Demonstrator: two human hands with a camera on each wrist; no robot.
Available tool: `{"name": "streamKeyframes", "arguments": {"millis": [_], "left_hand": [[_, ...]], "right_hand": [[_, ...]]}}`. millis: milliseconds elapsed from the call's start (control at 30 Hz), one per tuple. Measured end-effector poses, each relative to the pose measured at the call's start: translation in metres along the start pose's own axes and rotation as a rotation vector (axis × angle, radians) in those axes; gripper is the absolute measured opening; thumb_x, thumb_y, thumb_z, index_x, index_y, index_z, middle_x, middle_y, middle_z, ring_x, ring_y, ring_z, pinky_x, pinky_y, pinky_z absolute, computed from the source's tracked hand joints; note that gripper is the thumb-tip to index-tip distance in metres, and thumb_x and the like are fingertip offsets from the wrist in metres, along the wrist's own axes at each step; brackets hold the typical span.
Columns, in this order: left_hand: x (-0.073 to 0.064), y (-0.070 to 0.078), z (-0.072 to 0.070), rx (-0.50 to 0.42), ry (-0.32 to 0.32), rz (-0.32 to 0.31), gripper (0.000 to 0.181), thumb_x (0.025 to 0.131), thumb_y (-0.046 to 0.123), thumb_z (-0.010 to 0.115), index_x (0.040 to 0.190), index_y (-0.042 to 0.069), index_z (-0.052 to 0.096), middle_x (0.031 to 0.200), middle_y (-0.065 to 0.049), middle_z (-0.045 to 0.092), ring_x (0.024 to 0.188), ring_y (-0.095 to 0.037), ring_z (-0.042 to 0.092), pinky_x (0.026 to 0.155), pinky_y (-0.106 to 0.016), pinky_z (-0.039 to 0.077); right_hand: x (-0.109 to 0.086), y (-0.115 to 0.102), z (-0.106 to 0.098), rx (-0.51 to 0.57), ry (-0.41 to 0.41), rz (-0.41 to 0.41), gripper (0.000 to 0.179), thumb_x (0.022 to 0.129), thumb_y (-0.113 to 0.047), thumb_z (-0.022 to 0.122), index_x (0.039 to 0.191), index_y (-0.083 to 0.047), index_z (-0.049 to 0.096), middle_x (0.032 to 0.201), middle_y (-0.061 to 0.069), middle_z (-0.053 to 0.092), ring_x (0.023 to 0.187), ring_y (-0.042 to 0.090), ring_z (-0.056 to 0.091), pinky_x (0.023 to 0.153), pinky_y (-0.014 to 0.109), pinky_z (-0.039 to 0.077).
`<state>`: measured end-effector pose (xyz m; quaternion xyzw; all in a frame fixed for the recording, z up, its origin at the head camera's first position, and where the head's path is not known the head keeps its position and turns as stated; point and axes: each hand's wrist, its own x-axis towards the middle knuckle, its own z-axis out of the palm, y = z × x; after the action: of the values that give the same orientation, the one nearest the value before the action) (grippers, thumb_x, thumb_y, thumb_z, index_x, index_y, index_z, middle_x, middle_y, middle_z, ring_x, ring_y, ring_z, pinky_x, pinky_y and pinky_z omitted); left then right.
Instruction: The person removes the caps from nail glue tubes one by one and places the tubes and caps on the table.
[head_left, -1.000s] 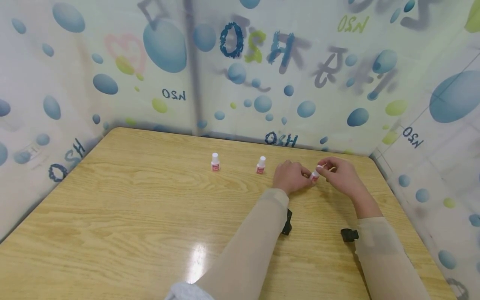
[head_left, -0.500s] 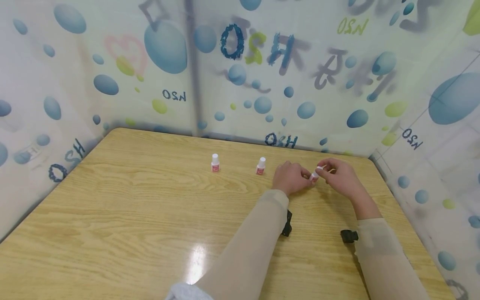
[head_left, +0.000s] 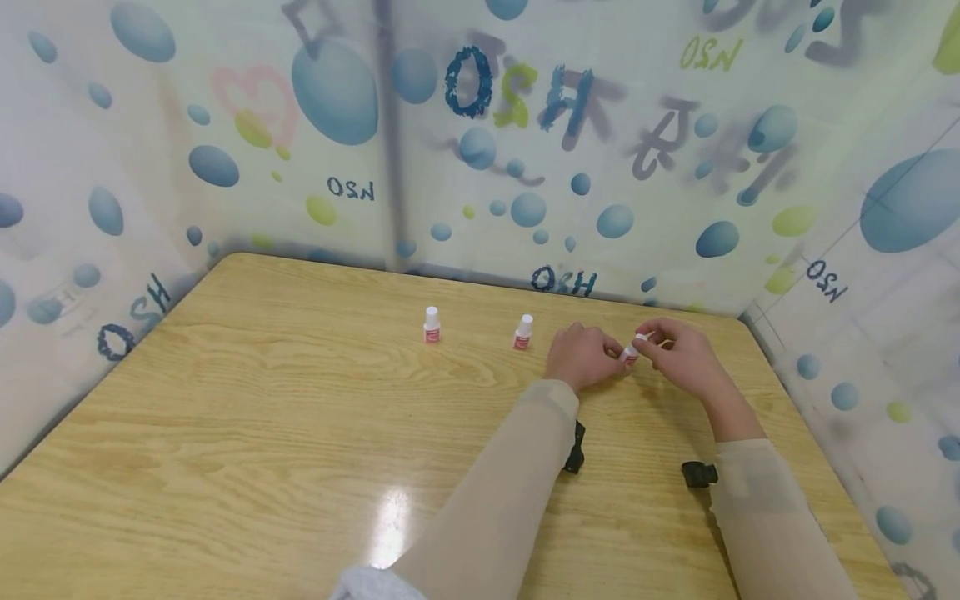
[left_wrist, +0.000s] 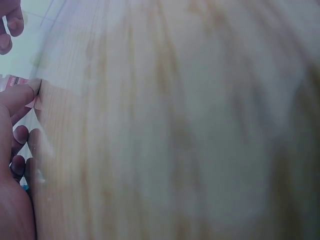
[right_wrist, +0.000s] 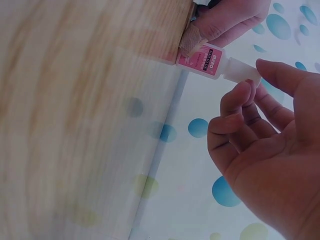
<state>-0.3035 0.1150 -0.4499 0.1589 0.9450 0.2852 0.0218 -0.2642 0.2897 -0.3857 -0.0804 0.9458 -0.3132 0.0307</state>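
"What does the left hand have?"

"It grasps a small bottle low down, its thumb, wrapped in a tan strip, against the pink label."

"And the right hand?"

"That one pinches the bottle's white cap between thumb and fingertip; its other fingers are bent."

"Where is the bottle, then?"

"Between the two hands, over the far right part of the wooden table. Its base seems to rest on the wood, but the left hand's fingers cover that spot, so I can't be certain."

"Anything nearby?"

"Two more bottles stand upright to the left, well apart: one just beside the left hand, the other farther left. Beyond the table's far edge hangs a pale sheet printed with blue drops."
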Motion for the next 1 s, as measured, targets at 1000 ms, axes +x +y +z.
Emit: {"name": "streamKeyframes", "arguments": {"millis": [1000], "left_hand": [[-0.0009, -0.0002, -0.0003, -0.020, 0.016, -0.003, 0.023, 0.093, 0.060, 0.074, 0.109, 0.046, 0.083, 0.111, 0.024, 0.077, 0.101, -0.011, 0.055, 0.095, -0.034, 0.046]], "right_hand": [[0.0002, -0.0032, 0.0023, -0.001, 0.011, 0.019, 0.042, 0.109, -0.037, 0.060, 0.134, -0.003, 0.062, 0.115, 0.020, 0.068, 0.092, 0.026, 0.066, 0.072, 0.030, 0.055]]}}
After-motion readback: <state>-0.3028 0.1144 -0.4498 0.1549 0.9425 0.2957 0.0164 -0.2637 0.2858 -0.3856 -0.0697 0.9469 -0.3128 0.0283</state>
